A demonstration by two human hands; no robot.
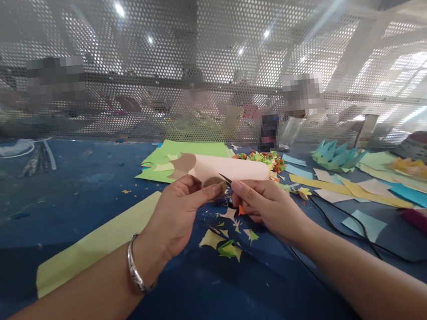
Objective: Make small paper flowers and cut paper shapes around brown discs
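We see the brown paper piece (208, 181) at centre, its cutting, we judge, unfinished; scraps (211, 239) at six o'clock suggest progress; a pale-green sheet (93, 244) at eight looks uncut. Our left hand (176, 209), from eight o'clock, pinches the piece; our right hand (265, 203), from four, clamps a dark pointed tool (225, 179).

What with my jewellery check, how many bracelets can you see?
1: the silver bracelet around the wrist of the left hand. Beyond the perforated screen, blur could hide others.
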